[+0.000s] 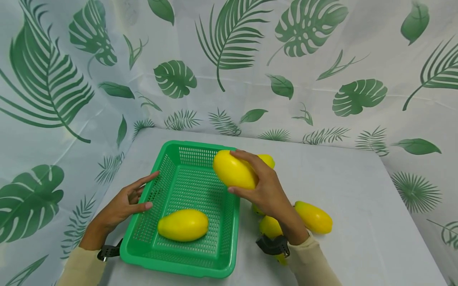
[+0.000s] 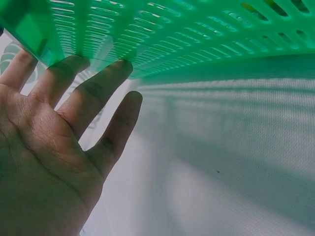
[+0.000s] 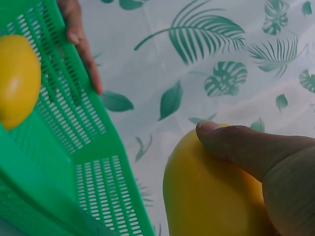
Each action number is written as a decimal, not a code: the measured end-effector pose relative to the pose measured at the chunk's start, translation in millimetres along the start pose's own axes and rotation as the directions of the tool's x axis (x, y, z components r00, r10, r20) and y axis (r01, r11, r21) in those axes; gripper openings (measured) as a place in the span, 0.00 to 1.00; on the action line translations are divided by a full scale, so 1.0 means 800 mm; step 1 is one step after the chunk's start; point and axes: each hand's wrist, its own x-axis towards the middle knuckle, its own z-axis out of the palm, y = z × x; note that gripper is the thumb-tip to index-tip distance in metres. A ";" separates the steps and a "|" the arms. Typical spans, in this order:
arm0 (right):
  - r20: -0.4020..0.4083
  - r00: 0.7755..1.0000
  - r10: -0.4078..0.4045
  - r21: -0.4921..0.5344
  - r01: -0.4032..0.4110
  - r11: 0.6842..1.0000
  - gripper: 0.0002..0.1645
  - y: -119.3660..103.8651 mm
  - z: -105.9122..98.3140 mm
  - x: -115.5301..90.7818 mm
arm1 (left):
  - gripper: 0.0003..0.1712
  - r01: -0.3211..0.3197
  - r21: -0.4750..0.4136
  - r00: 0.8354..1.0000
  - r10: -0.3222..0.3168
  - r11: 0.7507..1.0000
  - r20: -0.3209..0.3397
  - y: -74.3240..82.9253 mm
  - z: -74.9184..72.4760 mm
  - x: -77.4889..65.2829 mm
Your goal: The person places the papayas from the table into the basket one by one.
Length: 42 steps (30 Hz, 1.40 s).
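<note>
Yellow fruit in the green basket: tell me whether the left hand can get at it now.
Probably yes: the left hand touches the side of the green basket, whose top is open, and nothing covers the yellow fruit. It would need to lift over that side.

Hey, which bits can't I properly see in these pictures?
Head view: exactly how many yellow fruits lie beside the green basket; the right hand and arm hide parts.
Right wrist view: the lower end of the held fruit; the bottom edge cuts it off.
Left wrist view: what the dark speck is; it's too small.
</note>
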 end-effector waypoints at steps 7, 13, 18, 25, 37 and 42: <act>0.009 1.000 -0.027 0.017 0.027 0.999 0.52 -0.002 0.007 0.004 | 0.49 0.004 0.024 1.000 -0.004 1.000 -0.003 0.001 0.000 -0.001; 0.018 0.999 -0.050 0.023 0.050 0.999 0.53 -0.006 0.015 0.006 | 0.50 -0.003 0.000 1.000 0.003 1.000 -0.004 0.000 0.001 0.000; 0.040 0.998 -0.048 0.038 0.046 0.998 0.53 -0.009 0.021 0.007 | 0.50 0.001 -0.005 1.000 -0.001 1.000 -0.007 0.000 0.001 0.000; 0.067 0.997 -0.035 0.043 0.032 0.999 0.53 -0.014 0.026 0.008 | 0.49 0.008 0.017 1.000 -0.008 1.000 -0.011 -0.002 0.000 -0.001; 0.086 0.995 -0.049 0.045 0.046 0.998 0.53 -0.015 0.036 0.010 | 0.49 -0.005 -0.005 1.000 0.005 1.000 -0.004 0.000 0.001 0.000; 0.095 0.994 -0.060 0.062 0.054 0.997 0.53 -0.017 0.041 0.011 | 0.49 -0.025 -0.033 1.000 0.025 0.999 0.000 0.003 0.004 0.000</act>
